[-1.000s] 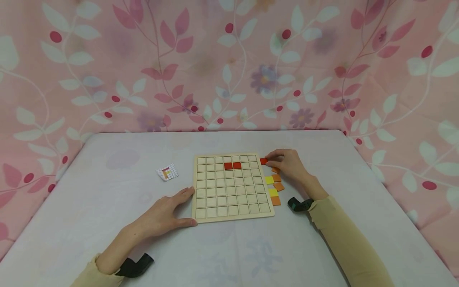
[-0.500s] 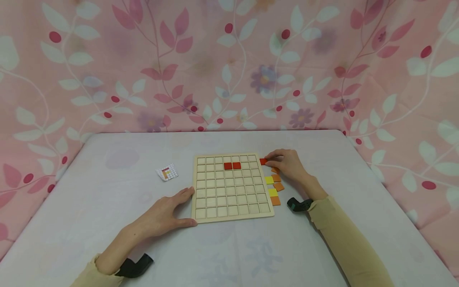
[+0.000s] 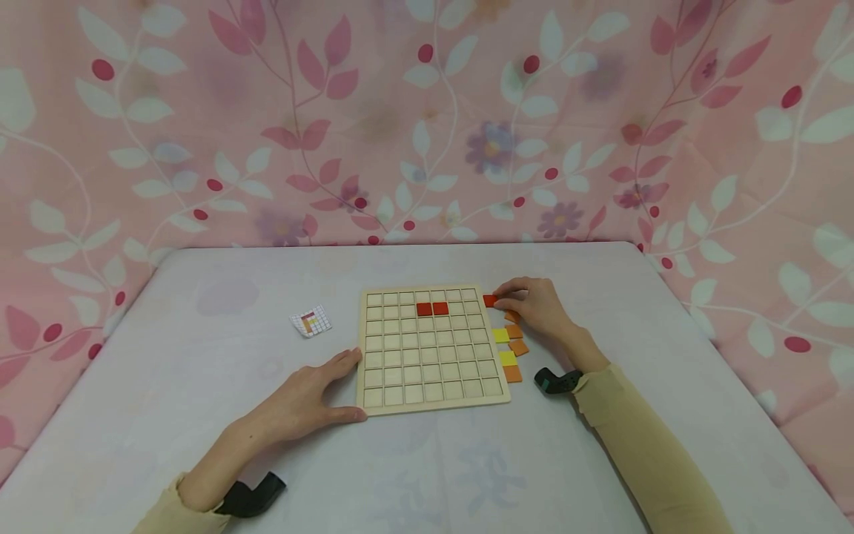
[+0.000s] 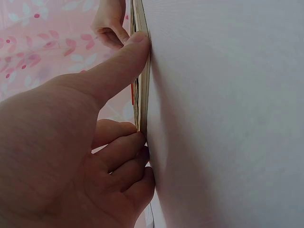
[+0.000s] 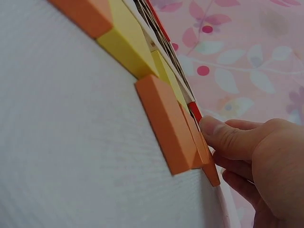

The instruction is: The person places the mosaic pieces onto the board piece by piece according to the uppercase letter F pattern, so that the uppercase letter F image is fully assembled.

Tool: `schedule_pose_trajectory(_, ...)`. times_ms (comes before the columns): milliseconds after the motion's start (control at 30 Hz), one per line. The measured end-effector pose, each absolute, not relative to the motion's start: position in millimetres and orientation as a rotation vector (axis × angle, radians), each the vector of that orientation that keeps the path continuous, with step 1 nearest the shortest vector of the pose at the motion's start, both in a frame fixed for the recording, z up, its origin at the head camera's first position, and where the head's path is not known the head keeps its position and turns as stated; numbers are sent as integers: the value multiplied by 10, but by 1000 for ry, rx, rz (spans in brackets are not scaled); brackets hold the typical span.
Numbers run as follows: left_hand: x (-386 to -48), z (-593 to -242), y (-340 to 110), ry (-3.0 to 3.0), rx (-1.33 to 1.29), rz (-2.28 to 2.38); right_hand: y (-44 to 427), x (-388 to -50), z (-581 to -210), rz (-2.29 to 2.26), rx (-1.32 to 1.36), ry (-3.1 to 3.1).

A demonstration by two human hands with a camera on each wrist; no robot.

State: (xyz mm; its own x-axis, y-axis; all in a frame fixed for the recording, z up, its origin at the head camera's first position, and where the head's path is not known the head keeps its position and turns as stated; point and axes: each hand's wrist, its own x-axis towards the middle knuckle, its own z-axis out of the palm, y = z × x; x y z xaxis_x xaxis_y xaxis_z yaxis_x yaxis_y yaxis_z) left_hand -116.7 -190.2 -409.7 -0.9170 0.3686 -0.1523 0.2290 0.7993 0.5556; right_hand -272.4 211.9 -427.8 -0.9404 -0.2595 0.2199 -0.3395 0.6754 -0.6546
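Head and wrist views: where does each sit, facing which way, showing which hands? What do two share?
Head: head-worn, forward and down at the board; left hand, right hand show.
Left wrist: worn there, towards the board's edge; both hands show.
Right wrist: worn there, towards coloured tiles; right hand shows.
Head and right wrist share the held red tile.

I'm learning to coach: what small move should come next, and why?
Probably lift the flat red tile onto the pale wooden grid board, next to the two red square tiles: the right hand pinches it by the board's right edge, those two sit side by side, and the left hand rests against the opposite edge.
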Motion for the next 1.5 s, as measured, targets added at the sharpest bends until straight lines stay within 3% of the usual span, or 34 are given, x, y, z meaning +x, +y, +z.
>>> schedule_pose_trajectory(833,-1169,-4096,-1904,2730,455,808,2055,-2684,-4199,1278,395,-2796)
schedule_pose_trajectory(1500,-1167,-4074,-1909,2739,485,804,1498,-2718,-4061,1291,571,-2750)
